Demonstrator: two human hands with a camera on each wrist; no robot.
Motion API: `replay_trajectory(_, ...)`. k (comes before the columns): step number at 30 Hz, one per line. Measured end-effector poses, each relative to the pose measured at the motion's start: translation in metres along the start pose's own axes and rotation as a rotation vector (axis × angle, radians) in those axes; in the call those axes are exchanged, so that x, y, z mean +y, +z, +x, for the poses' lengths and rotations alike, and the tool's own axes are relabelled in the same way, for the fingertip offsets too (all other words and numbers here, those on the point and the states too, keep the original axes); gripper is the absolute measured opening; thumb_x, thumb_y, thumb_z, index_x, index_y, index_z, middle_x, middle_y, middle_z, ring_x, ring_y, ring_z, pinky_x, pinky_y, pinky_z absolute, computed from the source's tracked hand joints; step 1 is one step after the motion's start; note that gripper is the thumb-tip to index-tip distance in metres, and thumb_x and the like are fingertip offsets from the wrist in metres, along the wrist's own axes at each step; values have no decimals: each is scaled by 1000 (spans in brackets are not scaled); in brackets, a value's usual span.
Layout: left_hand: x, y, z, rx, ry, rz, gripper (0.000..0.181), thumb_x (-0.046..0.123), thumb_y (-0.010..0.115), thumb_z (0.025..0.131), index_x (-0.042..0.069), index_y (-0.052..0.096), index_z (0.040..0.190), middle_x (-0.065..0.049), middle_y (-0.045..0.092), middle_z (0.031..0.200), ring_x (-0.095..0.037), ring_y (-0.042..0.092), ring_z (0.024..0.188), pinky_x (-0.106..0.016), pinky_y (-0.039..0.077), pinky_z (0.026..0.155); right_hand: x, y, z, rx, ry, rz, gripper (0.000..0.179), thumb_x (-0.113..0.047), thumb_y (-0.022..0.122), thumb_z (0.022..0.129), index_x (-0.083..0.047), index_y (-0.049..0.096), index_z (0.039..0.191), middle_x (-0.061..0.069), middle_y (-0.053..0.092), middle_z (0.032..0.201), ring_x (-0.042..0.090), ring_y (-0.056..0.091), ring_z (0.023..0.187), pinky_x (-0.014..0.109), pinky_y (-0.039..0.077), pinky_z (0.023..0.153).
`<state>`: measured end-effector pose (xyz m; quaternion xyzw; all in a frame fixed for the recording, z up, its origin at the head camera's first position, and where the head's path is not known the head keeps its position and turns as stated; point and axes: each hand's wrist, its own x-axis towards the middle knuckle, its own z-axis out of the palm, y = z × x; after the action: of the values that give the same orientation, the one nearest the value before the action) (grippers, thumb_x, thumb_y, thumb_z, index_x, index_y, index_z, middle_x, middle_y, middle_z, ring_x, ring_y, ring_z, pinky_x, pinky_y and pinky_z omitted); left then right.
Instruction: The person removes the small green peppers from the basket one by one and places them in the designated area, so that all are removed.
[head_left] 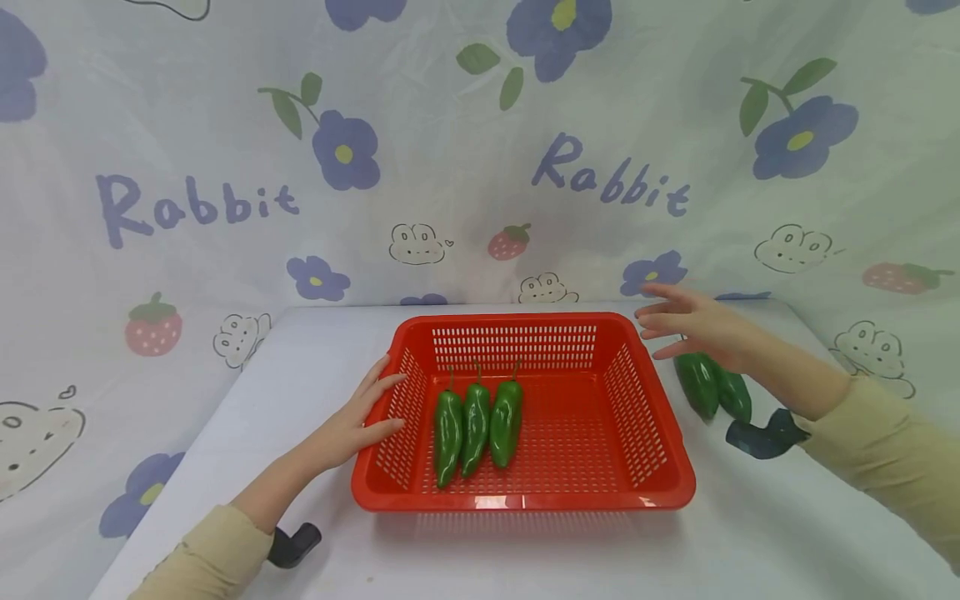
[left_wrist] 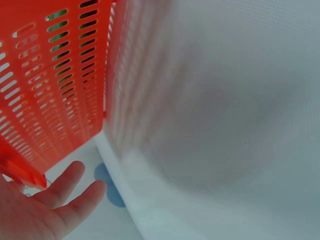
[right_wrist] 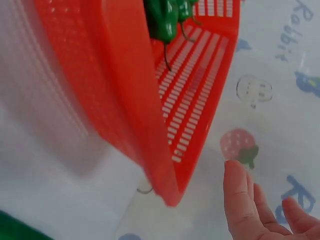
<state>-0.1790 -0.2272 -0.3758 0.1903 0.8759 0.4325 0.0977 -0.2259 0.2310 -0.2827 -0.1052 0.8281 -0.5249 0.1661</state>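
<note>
Three green chili peppers (head_left: 477,429) lie side by side, stems away from me, in the left half of a red plastic basket (head_left: 525,502). My left hand (head_left: 347,429) rests on the basket's left rim with its fingers extended. In the left wrist view, two straight fingers (left_wrist: 80,207) show near the basket's corner. My right hand (head_left: 701,327) is in the air just beyond the right rim, fingers loosely extended, holding nothing. Below it, more green peppers (head_left: 699,387) lie on the table, partly hidden by the hand and forearm.
The basket stands on a white-covered table (head_left: 300,358). Behind it hangs a pale curtain (head_left: 450,192) printed with flowers, strawberries and "Rabbit" lettering. Dark wrist-worn pieces (head_left: 765,435) show at both sleeves. A green edge (right_wrist: 20,230) shows at the lower left of the right wrist view.
</note>
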Motion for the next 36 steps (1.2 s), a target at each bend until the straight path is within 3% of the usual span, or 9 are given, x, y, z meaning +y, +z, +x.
replay_trajectory(15, 0, -1, -1, 5, -1, -1, 66, 22, 59, 84, 8, 28, 140, -12, -6, 153, -44, 32, 124, -36, 56, 73, -20, 53, 23, -149, 19, 64, 68, -20, 59, 88, -10, 22, 144, 25, 38, 136, 36, 49, 114, 41, 53, 80)
replay_trajectory(23, -1, 0, 1, 6, -2, 8, 65, 23, 60, 85, 9, 28, 140, -11, -6, 153, -44, 33, 124, -36, 56, 73, -19, 76, 34, -167, 62, 46, 66, -25, 61, 86, -11, 28, 142, 22, 44, 132, 34, 52, 112, 41, 53, 80)
replay_trajectory(36, -2, 1, 1, 9, -2, 7, 66, 25, 59, 85, 9, 28, 140, -11, -5, 153, -44, 33, 124, -37, 56, 73, -9, 106, 48, -192, 92, 25, 64, -18, 61, 85, -7, 30, 140, 20, 53, 120, 33, 55, 104, 43, 54, 78)
